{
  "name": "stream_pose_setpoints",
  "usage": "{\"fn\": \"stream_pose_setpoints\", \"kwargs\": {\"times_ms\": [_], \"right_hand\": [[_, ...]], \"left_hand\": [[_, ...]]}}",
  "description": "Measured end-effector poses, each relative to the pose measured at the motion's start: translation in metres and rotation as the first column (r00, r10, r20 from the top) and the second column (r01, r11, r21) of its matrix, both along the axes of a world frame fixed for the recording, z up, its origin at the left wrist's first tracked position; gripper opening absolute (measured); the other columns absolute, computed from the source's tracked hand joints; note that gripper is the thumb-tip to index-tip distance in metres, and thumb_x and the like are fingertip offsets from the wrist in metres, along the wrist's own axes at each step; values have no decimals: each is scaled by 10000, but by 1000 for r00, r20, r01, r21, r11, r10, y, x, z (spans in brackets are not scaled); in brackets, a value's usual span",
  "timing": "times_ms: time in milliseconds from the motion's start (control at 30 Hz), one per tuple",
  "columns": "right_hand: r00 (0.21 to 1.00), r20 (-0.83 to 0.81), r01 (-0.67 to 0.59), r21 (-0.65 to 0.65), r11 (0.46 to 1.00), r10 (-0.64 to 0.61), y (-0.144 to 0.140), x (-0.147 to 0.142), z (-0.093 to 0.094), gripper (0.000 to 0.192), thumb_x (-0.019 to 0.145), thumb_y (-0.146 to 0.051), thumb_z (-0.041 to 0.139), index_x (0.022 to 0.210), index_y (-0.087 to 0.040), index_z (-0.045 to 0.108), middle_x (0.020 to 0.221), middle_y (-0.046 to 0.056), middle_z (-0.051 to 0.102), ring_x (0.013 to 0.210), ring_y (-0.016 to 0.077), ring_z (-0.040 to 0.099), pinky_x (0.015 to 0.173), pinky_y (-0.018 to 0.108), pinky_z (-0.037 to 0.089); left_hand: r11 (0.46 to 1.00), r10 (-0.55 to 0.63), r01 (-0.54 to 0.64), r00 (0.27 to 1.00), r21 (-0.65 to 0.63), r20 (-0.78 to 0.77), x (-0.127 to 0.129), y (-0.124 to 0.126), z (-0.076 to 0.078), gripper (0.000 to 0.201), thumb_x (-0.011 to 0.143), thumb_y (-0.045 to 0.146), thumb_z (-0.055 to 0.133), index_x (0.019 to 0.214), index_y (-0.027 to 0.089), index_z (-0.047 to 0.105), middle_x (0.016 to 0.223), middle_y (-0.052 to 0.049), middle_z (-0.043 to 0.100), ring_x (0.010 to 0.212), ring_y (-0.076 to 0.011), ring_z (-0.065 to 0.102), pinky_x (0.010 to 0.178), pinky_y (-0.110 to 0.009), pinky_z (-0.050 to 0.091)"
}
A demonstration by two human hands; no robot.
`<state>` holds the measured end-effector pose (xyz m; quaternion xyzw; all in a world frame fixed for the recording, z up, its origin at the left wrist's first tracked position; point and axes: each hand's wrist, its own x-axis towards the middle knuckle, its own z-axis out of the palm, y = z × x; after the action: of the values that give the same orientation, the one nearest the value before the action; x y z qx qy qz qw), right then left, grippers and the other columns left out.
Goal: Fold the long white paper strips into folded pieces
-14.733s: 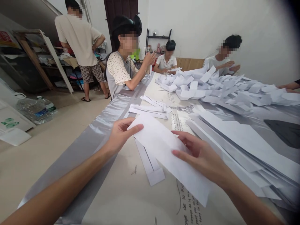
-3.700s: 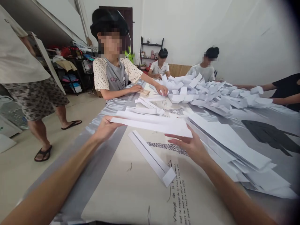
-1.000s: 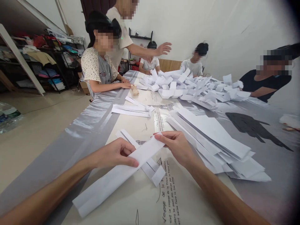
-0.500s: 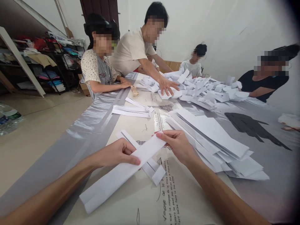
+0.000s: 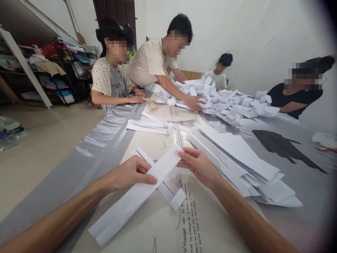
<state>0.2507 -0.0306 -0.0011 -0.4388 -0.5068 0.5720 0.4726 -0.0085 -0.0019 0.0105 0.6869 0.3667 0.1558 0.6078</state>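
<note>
Head view: your left hand [image 5: 130, 174] and right hand [image 5: 200, 165] pinch a folded paper strip [image 5: 134, 201] toward the near edge of the desk [image 5: 81, 165]; a loosened pinch could let its fold spring apart.

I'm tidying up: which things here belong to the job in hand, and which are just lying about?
Seem to belong:
paper strip, in the left hand and right hand
folded piece beneath it
stack of white paper
heap of folded paper

Seem just lying about:
clear bottle on the floor
tan cloth
slanting white board
</note>
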Motion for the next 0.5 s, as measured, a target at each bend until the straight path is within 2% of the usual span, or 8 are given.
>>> {"fn": "stream_pose_setpoints", "kwargs": {"times_ms": [100, 267, 400, 500], "right_hand": [[999, 11, -40, -63, 997, 41, 1, 2, -2, 249, 824, -447, 785, 839, -199, 806, 893, 74, 752, 866, 191, 678, 845, 341, 541], [995, 46, 96, -46, 994, -94, 2, -1, -4, 241, 787, -426, 820, 758, -187, 802, 838, 91, 757, 839, 205, 683, 827, 346, 537], [983, -8, 184, -45, 982, -184, 1, -6, -4, 251, 745, -424, 853, 718, -181, 795, 779, 74, 730, 773, 188, 666, 779, 331, 544], [962, -92, 255, -35, 966, -258, 4, -3, -6, 252, 758, -436, 841, 747, -188, 796, 796, 59, 707, 764, 169, 644, 738, 305, 546]], "left_hand": [[994, 14, -13, 1000, -108, 11, 0, -1, 1, 236, 719, 356, 818, 736, 136, 734, 609, 22, 528, 552, -89, 377, 516, -220, 258], [986, 61, -62, 998, -152, -7, 3, 0, 1, 251, 701, 363, 834, 736, 128, 754, 617, 10, 598, 544, -86, 421, 513, -207, 289], [976, 72, -69, 997, -206, 6, 5, 0, 0, 245, 668, 348, 854, 771, 140, 776, 694, -21, 683, 577, -115, 513, 523, -212, 355], [979, 62, -60, 998, -195, 5, 5, -1, -4, 242, 683, 369, 845, 740, 146, 770, 675, -16, 679, 565, -118, 516, 505, -212, 344]]}}
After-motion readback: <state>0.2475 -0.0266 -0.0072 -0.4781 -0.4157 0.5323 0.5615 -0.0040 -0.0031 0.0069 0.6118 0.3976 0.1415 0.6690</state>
